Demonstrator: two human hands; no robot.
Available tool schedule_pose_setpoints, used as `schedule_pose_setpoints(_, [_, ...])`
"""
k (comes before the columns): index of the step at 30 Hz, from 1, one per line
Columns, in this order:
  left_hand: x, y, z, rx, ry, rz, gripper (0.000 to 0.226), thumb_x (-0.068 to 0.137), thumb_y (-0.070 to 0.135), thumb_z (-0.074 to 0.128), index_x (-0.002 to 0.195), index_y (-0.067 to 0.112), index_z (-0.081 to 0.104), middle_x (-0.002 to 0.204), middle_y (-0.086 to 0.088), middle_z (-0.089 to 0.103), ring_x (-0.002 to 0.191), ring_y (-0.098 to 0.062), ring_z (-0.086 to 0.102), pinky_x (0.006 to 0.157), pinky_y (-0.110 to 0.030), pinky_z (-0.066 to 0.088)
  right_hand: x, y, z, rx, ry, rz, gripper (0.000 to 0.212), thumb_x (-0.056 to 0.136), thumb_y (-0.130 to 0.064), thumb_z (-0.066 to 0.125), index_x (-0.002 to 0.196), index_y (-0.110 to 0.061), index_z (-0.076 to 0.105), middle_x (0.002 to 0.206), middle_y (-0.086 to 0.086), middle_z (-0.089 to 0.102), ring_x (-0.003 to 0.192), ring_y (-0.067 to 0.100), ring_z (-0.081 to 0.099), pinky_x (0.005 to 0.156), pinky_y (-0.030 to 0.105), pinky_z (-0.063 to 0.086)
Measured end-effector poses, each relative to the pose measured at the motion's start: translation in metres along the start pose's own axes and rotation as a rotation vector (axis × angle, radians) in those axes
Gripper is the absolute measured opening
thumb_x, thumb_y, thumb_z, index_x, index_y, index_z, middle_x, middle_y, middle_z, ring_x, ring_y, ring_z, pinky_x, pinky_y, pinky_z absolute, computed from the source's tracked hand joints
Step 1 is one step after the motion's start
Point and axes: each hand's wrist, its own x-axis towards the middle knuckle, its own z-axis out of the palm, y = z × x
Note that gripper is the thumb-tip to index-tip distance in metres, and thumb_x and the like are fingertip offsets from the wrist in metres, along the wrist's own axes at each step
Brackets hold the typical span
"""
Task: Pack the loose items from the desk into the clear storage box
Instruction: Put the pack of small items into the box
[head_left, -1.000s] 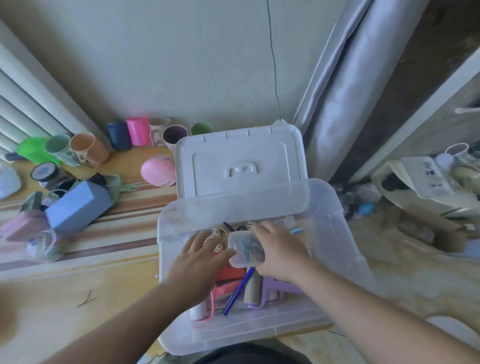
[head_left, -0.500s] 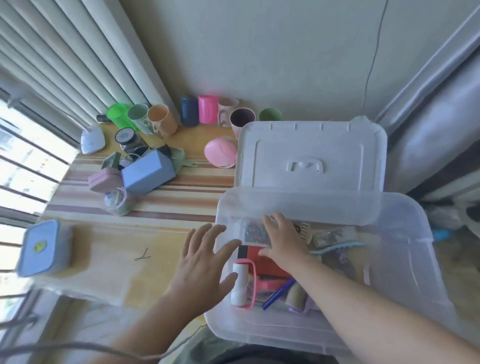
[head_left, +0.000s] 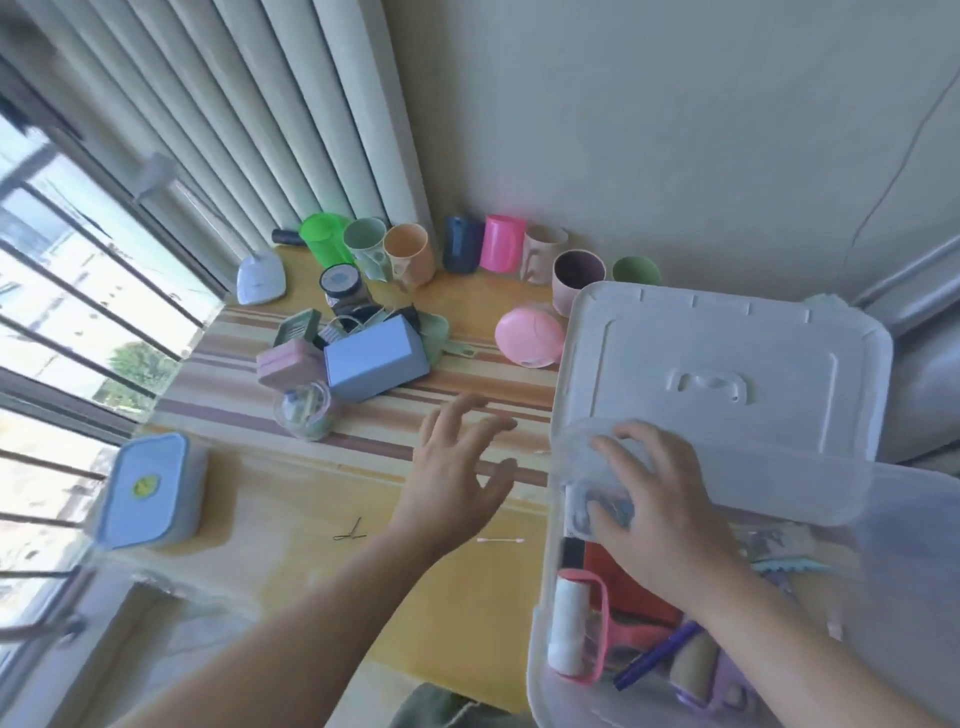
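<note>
A: From the head camera, where are the hands?

B: The right hand (head_left: 652, 506) is down in the clear storage box (head_left: 558, 644), fingers curled round a small clear case (head_left: 597, 501) held against the box's far left corner. The left hand (head_left: 457, 470) hovers over the worktop (head_left: 291, 519) with fingers spread, gripping nothing.

A: And what's left to pack?

B: Plenty. A blue box (head_left: 376, 358), a pink case (head_left: 288, 364) and a round clear tub (head_left: 306, 410) sit in a cluster beyond the left hand; a lidded blue container (head_left: 148, 491) stands well apart near the window. Cups line the wall.

A: How should the step go?

B: I'd seat the small case flat in that corner, clear of the lint roller (head_left: 569, 626), before letting go, so it doesn't tip onto the pen (head_left: 657, 654). The box lid (head_left: 727, 364) lies behind, overlapped by the box's far rim, so it isn't in the way. The left hand looks bound for the tub, the nearest thing; take it from above by its sides.
</note>
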Motion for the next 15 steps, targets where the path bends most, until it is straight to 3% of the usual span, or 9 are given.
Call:
schedule_pose_setpoints(3, [0.015, -0.078, -0.032, 0.109, 0.053, -0.191, 0.046, 0.083, 0.024, 0.074, 0.127, 0.032, 0.061, 0.144, -0.001, 0.042, 0.132, -0.031, 0.038, 0.11, -0.051, 0.039, 0.044, -0.04, 0.027, 0.027, 0.054, -0.057, 0.055, 0.076, -0.009, 0.08, 0.129, -0.014, 0.066, 0.132, 0.01, 0.052, 0.122, 0.035, 0.051, 0.107, 0.036, 0.039])
schedule_pose_setpoints(7, [0.023, -0.179, -0.076, 0.265, -0.053, -0.48, 0.061, 0.082, 0.03, 0.069, 0.139, 0.038, 0.047, 0.148, -0.004, 0.03, 0.134, -0.037, 0.029, 0.114, -0.056, 0.034, 0.106, -0.089, 0.083, 0.018, -0.053, -0.106, 0.058, 0.074, -0.012, 0.074, 0.13, -0.019, 0.063, 0.132, 0.01, 0.053, 0.12, 0.037, 0.052, 0.1, 0.048, 0.049])
schedule_pose_setpoints(11, [0.025, -0.261, -0.112, 0.31, -0.028, -0.551, 0.075, 0.079, 0.03, 0.075, 0.145, 0.034, 0.04, 0.151, -0.009, 0.026, 0.136, -0.041, 0.029, 0.114, -0.058, 0.032, 0.17, -0.127, 0.138, -0.135, -0.318, -0.117, 0.062, 0.079, -0.02, 0.07, 0.138, -0.024, 0.052, 0.144, 0.01, 0.044, 0.126, 0.039, 0.044, 0.1, 0.054, 0.048])
schedule_pose_setpoints(15, [0.049, -0.317, -0.132, 0.377, -0.099, -0.512, 0.09, 0.08, 0.033, 0.076, 0.154, 0.034, 0.025, 0.159, -0.01, 0.018, 0.147, -0.038, 0.018, 0.119, -0.056, 0.026, 0.24, -0.151, 0.183, -0.259, -0.488, -0.126, 0.066, 0.089, -0.024, 0.064, 0.15, -0.027, 0.038, 0.16, 0.006, 0.026, 0.139, 0.035, 0.029, 0.106, 0.046, 0.041])
